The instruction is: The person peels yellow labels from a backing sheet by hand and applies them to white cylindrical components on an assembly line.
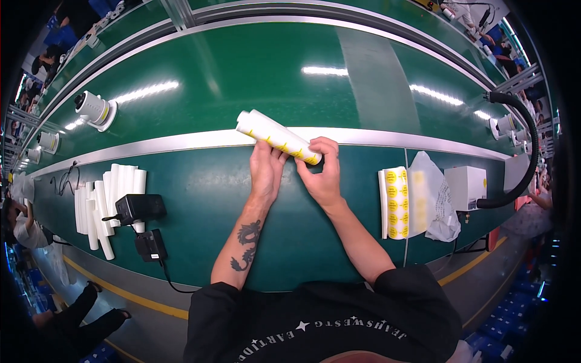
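A white roll (275,134) with yellow round stickers along its lower side lies slantwise between my hands, its left end higher up the picture. That end shows a double outline, as of two layers or two tubes. My right hand (322,172) pinches the lower right end between thumb and fingers. Under the middle, my left hand (265,169) supports the roll with its palm turned up; the roll partly hides its fingertips. To the right lies a stack of white sheets with round yellow stickers (396,202), beside a crumpled translucent backing sheet (442,212).
Several white tubes (100,212) lie at the left, with a black power adapter (140,208) and a second adapter (150,245) with its cable. A white box (467,188) with a black hose (532,139) stands right. Beyond the metal rail is a green conveyor belt (242,72) carrying white devices (95,110).
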A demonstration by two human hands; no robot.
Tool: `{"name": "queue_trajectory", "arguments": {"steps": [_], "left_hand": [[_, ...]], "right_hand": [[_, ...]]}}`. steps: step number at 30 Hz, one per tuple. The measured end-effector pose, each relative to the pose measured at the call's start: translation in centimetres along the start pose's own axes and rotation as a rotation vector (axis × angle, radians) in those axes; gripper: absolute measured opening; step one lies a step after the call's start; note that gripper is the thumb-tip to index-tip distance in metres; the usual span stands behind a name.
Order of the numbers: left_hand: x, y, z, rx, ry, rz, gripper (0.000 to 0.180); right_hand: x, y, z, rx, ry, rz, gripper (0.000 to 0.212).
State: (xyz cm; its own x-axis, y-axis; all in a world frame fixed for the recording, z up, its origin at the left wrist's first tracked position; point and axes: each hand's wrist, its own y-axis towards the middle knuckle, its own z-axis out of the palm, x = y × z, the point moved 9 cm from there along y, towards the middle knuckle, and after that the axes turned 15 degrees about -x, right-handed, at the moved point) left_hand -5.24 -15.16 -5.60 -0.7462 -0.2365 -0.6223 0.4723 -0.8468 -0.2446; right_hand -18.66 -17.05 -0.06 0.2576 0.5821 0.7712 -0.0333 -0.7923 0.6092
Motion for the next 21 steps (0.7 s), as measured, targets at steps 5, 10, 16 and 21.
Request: {"name": "queue_trajectory", "arguments": {"steps": [5,10,16,21], "left_hand": [[0.0,0.1,0.3,0.073,0.129,0.04,0.046],[-0.1,0.2,0.0,-0.002,-0.059,-0.096,0.045],[-0.4,0.0,0.1,0.009,-0.241,-0.181,0.053],[-0.1,-0.3,-0.1,-0.064,-0.101,-0.153,0.054]], "right_hand": [[2.0,0.6,0.2,0.012,0.044,-0.053,0.049],[-1.1,0.4,0.8,0.127,0.157,0.175,0.06],[-1.7,-0.9,1.8,0.234,0.298,0.334,0.055],[-1.8,-1.5,1.7,0.268,0.213,0.317,0.051]]}}
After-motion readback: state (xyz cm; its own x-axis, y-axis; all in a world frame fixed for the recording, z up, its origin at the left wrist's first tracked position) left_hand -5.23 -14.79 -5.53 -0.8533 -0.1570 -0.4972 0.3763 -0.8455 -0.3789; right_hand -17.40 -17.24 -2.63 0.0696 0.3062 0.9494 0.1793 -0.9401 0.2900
